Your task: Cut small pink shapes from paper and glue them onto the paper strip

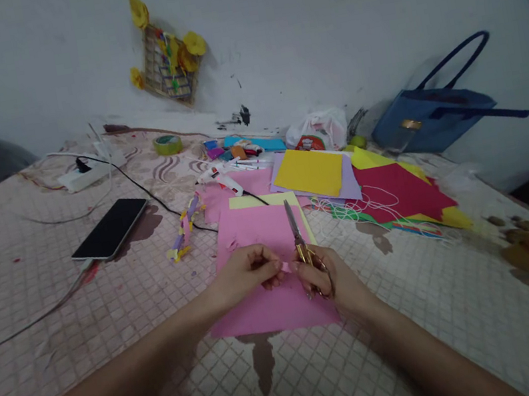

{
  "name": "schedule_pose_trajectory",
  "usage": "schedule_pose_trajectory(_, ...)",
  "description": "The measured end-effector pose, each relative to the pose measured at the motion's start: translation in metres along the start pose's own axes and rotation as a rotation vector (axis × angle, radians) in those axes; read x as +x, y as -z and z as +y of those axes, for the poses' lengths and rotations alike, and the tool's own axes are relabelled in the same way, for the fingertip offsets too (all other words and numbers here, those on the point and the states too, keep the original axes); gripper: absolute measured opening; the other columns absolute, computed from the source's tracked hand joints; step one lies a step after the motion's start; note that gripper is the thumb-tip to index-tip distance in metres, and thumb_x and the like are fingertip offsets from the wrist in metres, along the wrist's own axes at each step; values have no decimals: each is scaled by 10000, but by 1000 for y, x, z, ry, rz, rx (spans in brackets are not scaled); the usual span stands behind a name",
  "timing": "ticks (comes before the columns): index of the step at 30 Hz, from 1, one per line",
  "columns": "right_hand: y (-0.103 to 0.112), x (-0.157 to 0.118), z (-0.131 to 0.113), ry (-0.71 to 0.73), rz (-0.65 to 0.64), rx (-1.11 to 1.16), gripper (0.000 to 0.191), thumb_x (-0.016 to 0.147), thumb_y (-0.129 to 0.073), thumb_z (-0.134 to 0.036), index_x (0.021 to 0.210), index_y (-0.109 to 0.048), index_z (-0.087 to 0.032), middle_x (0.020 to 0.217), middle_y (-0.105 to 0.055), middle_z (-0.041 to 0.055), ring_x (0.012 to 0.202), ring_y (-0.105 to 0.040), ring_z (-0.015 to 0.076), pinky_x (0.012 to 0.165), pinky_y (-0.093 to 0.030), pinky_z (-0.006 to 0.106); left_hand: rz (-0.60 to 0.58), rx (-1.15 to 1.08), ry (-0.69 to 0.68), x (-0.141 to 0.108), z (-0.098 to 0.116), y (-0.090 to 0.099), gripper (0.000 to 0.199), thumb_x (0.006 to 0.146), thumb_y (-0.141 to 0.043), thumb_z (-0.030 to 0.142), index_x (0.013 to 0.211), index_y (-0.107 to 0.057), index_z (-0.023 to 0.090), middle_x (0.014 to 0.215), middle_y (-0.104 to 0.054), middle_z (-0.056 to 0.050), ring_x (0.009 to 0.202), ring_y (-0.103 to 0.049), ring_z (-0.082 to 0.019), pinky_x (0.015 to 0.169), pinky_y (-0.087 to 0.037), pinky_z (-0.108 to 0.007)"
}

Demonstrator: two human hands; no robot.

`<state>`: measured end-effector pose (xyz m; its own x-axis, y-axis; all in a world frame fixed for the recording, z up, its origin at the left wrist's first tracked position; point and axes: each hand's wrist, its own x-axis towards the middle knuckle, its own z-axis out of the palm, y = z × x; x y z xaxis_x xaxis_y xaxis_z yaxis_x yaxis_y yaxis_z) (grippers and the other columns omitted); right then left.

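Over a pink sheet [273,311], my two hands are close together. The thumb and fingers of my left hand [251,272] pinch one end of a small pale pink paper piece [285,267]. My right hand [326,279] holds gold-handled scissors [294,227] with the blades pointing away from me, and its fingertips touch the other end of the piece. The blades look closed. Under the pink sheet lies a pale yellow sheet [265,199], its far and right edges showing.
A tablet [110,230] with a cable lies left. Beyond the sheets are a glue gun [221,179], a paper-flower strip [186,228], green tape [168,145] and a yellow sheet [309,172]. Right are string [347,206], red paper [395,193] and a blue bag [433,115].
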<state>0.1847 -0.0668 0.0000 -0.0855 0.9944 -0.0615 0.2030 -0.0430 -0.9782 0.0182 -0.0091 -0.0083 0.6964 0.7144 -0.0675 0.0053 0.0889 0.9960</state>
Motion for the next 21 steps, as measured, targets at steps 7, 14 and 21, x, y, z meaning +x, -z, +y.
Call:
schedule_pose_trajectory(7, -2, -1, 0, 43, 30, -33, 209, 789, -516, -340, 671, -476, -173, 449, -447, -62, 383, -412, 73, 381, -342, 188, 29, -38, -2, -1, 3, -2, 218, 742, -607, 326, 764, -550, 117, 684, -577, -7, 580, -513, -82, 566, -407, -226)
schedule_pose_trajectory(14, -6, -2, 2, 47, 38, 5, 228, 800, -535, -354, 675, -489, -169, 451, -442, -61, 388, -411, 72, 393, -347, 191, 62, -120, 32, 0, 1, -2, 185, 737, -617, 290, 715, -539, 123, 640, -571, 11, 537, -492, -67, 549, -383, -215)
schedule_pose_trajectory(21, -6, -5, 1, -53, -56, 162, 367, 870, -405, -468, 706, -515, -159, 422, -371, -73, 362, -344, 58, 367, -303, 175, 74, -211, 46, 0, 11, 9, 177, 730, -641, 276, 740, -558, 120, 691, -629, -15, 615, -564, -83, 619, -424, -225)
